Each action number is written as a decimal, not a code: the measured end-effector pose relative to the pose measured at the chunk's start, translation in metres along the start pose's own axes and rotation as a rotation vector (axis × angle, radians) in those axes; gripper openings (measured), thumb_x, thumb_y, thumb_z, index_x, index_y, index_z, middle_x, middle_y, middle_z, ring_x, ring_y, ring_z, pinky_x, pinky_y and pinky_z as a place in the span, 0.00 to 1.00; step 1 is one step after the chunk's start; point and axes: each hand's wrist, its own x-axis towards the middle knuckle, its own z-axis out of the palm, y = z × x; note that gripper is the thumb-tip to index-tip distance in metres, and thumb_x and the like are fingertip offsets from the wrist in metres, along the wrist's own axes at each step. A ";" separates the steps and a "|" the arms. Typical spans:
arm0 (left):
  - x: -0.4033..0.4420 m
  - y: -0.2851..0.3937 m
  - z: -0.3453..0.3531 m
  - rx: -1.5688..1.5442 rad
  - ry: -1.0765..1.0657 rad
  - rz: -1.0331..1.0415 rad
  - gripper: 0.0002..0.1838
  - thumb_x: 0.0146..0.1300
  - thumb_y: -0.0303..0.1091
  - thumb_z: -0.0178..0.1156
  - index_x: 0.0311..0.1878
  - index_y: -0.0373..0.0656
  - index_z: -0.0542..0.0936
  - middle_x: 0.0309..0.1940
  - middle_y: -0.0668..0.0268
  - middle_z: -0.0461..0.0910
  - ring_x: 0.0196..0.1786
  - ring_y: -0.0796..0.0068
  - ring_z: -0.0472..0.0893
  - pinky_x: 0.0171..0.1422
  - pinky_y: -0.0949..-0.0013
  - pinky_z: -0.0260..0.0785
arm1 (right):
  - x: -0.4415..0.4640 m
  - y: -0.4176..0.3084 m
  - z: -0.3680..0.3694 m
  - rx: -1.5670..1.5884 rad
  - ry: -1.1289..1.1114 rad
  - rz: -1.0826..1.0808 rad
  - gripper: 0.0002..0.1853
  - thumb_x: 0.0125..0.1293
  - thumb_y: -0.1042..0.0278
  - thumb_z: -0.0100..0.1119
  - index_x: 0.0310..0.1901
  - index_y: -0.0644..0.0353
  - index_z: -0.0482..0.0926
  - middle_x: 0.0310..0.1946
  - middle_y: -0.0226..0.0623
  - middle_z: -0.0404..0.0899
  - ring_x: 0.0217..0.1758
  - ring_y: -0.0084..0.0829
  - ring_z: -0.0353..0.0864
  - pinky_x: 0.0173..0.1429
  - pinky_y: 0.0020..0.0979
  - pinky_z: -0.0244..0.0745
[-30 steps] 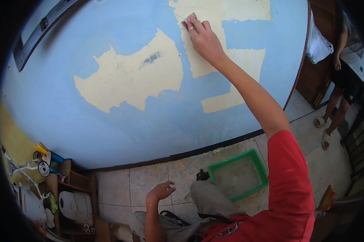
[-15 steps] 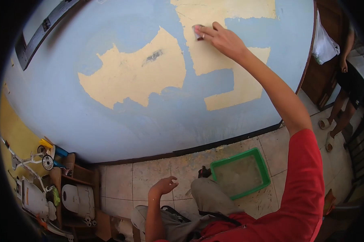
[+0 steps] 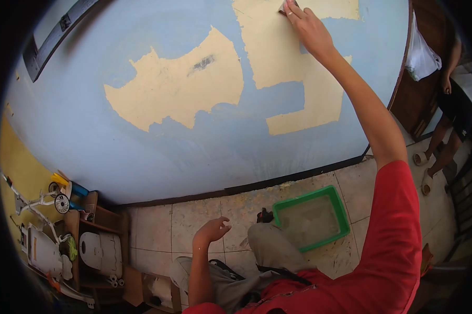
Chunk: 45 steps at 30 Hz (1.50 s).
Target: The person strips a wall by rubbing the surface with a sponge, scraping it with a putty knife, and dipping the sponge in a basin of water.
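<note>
Up and rightward since the earlier frame goes the bare right hand (image 3: 313, 32), pinching a small flat dark-and-grey piece (image 3: 282, 10) at the cream wall patch (image 3: 270, 57). Bare left hand (image 3: 213, 231) hangs half-curled above pale tiled floor (image 3: 153, 227).

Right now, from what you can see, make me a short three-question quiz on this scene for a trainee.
1. Fill in: the green tub stands on the ____ floor.
2. Which hand holds the small object at the wall? A left, B right, C both.
3. True or false: the left hand grips the green tub.
Key:
1. tiled
2. B, the right hand
3. False; the left hand is apart from the green tub.
</note>
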 end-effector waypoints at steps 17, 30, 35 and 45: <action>-0.027 0.008 -0.010 -0.093 0.127 0.036 0.23 0.68 0.47 0.56 0.60 0.44 0.75 0.46 0.52 0.82 0.47 0.53 0.81 0.53 0.60 0.72 | -0.243 -0.257 0.030 0.965 -0.337 -0.020 0.18 0.60 0.69 0.59 0.51 0.67 0.80 0.52 0.57 0.79 0.49 0.47 0.82 0.49 0.38 0.77; -0.128 0.040 0.001 -0.143 0.239 -0.083 0.20 0.66 0.40 0.57 0.58 0.41 0.74 0.46 0.54 0.78 0.49 0.50 0.76 0.54 0.55 0.69 | -0.576 -0.486 -0.022 1.259 -1.499 0.931 0.25 0.65 0.53 0.60 0.54 0.68 0.76 0.47 0.46 0.83 0.53 0.42 0.82 0.54 0.40 0.77; -0.140 0.035 0.019 -0.069 0.297 -0.210 0.20 0.66 0.40 0.57 0.58 0.41 0.74 0.45 0.55 0.78 0.49 0.51 0.76 0.53 0.55 0.69 | -0.580 -0.511 -0.104 0.859 -1.826 -0.095 0.24 0.61 0.47 0.57 0.44 0.63 0.81 0.43 0.54 0.82 0.50 0.52 0.83 0.52 0.47 0.79; -0.127 0.047 0.012 -0.091 0.197 -0.241 0.21 0.68 0.42 0.56 0.60 0.43 0.74 0.51 0.54 0.78 0.55 0.52 0.76 0.59 0.58 0.68 | -0.584 -0.487 -0.105 0.993 -1.753 0.238 0.18 0.64 0.56 0.50 0.38 0.62 0.83 0.38 0.55 0.83 0.42 0.52 0.85 0.44 0.47 0.81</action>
